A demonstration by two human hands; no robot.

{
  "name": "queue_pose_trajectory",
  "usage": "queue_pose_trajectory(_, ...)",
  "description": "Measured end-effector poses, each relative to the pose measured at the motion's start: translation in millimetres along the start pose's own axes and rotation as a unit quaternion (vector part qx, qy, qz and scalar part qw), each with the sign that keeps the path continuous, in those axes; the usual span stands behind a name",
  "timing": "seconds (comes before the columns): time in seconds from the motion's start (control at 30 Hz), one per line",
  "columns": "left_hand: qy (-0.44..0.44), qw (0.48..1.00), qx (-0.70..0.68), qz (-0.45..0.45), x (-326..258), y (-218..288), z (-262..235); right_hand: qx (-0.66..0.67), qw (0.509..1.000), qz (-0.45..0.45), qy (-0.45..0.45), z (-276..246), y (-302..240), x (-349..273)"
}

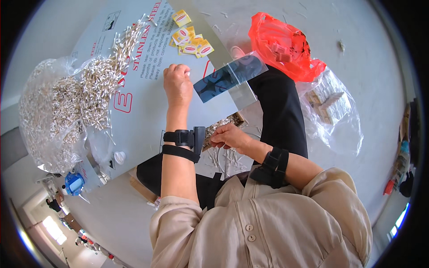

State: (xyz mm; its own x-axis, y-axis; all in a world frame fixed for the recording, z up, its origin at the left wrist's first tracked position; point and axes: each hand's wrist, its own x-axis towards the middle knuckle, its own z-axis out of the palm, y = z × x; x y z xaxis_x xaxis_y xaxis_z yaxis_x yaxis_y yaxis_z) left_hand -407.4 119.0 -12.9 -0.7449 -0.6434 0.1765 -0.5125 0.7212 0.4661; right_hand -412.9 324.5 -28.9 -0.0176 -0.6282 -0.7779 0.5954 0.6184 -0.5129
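Observation:
My left hand [178, 85] is closed above the table [152, 105], and the white tip of a cotton swab [187, 73] shows at its fingers. Left of it, a heap of cotton swabs [96, 91] spills from a clear plastic bag [33, 107]. Over my lap, at the table's near edge, my right hand [230, 137] has its fingertips pressed together; what they hold, if anything, is hidden. Close beside those fingers, an open box [241, 119] of swabs sits partly under the tabletop. A dark blue glossy sheet [219, 84] lies between the hands and the table's right edge.
Several small yellow-and-white packets [191, 42] lie at the table's far side. Beyond my knee are a red plastic bag [286, 40] with pink packs and a clear bag [351, 120] of white packs. Loose swabs [225, 161] litter the floor. A blue object [74, 184] stands left.

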Motion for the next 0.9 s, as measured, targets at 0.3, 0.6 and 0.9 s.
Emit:
queue_pose_trajectory(0.3, 0.057, 0.997, 0.02, 0.036, -5, 8, 3, 0.071, 0.997, -0.007, 0.009, -1, -3, 0)
queue_pose_trajectory(0.6, 0.065, 0.99, -0.098, -0.084, -5, 10, 11, 0.102, 0.995, -0.02, 0.0, -4, 0, 4)
queue_pose_trajectory(0.9, 0.065, 0.995, -0.022, 0.078, 1, 0, 7, 0.117, 0.993, -0.032, 0.004, -6, -1, 6)
